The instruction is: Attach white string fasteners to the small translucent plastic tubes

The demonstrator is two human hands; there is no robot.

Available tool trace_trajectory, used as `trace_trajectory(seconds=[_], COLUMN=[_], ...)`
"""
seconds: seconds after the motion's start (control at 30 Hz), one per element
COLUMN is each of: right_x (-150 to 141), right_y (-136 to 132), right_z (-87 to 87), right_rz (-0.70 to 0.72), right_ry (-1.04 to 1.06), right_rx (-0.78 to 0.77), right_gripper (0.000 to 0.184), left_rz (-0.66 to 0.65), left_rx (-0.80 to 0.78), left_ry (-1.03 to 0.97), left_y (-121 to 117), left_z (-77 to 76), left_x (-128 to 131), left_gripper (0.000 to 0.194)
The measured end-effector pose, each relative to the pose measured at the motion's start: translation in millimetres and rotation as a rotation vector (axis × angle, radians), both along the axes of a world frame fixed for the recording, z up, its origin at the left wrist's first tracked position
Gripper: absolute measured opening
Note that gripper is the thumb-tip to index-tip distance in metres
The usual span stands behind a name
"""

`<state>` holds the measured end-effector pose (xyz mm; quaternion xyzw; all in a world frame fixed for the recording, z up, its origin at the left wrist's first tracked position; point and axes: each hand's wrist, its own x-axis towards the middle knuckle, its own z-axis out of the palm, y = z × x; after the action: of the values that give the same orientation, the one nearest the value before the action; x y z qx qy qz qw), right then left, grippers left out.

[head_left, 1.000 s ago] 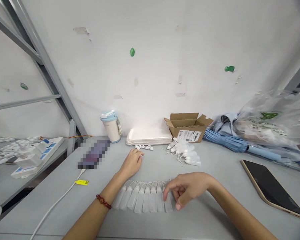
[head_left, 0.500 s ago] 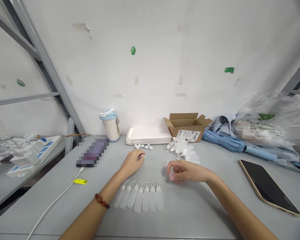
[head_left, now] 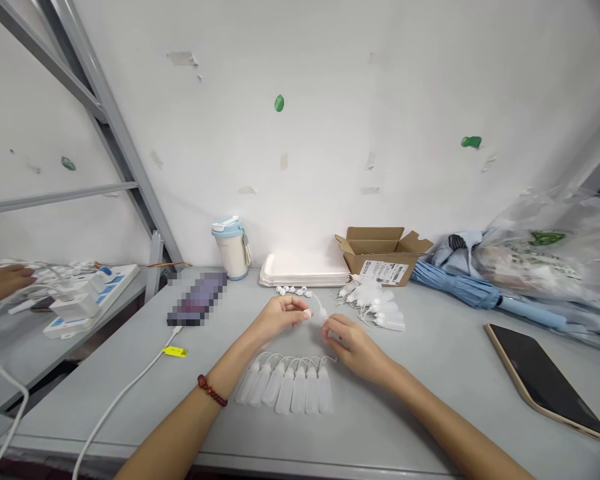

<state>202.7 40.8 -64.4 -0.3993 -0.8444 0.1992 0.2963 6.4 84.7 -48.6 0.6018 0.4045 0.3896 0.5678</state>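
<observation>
My left hand (head_left: 280,317) pinches a small white cap (head_left: 307,313) above the grey table (head_left: 420,400). My right hand (head_left: 353,343) grips a small clear squeeze bottle (head_left: 325,319), its tip close to the cap. The two hands meet just above a row of several clear squeeze bottles (head_left: 287,387) lying side by side. A few loose white caps (head_left: 293,291) lie behind my left hand. A heap of more bottles (head_left: 375,303) lies to the right of them.
At the back stand a blue-lidded cup (head_left: 231,248), a stack of white trays (head_left: 303,270) and an open cardboard box (head_left: 380,250). A phone (head_left: 197,300) on a white cable lies left, a tablet (head_left: 545,380) right, near a blue umbrella (head_left: 460,283) and plastic bag (head_left: 555,250). Another person's hand (head_left: 0,280) is at far left.
My right hand picked one bottle from the row's right end and lifted it toward the middle. My left hand rose from the table with a cap to meet it.
</observation>
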Motion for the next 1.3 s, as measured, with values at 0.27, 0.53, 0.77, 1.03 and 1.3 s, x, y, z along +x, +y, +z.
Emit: trace_trajectory(seconds=[0.27, 0.53, 0.77, 1.03, 1.3], right_x=[-1.5, 1.1, 2.4, 4.3, 1.8], right_y=[1.0, 1.1, 1.1, 3.8, 3.3], right_z=[-3.4, -1.4, 9.6, 14.1, 11.6], right_rz=[0.041, -0.004, -0.031, -0.008, -0.042], right_ry=[-0.029, -0.067, 0.122, 0.472, 0.617], right_rx=[0.092, 0.096, -0.155, -0.462, -0.551], right_gripper=[0.028, 0.025, 0.023, 0.022, 0.024], left_rz=[-0.067, -0.051, -0.078, -0.053, -0.088], left_rx=[0.040, 0.203, 0.120, 0.036, -0.078], left_ry=[-0.014, 0.188, 0.106, 0.000, -0.129], left_y=[-2.0, -6.1, -4.0, -10.4, -13.2], left_z=[-4.2, 0.7, -1.9, 4.4, 7.8], left_x=[1.9, 3.5, 3.0, 5.5, 6.5], left_gripper=[0.024, 0.016, 0.017, 0.020, 0.019])
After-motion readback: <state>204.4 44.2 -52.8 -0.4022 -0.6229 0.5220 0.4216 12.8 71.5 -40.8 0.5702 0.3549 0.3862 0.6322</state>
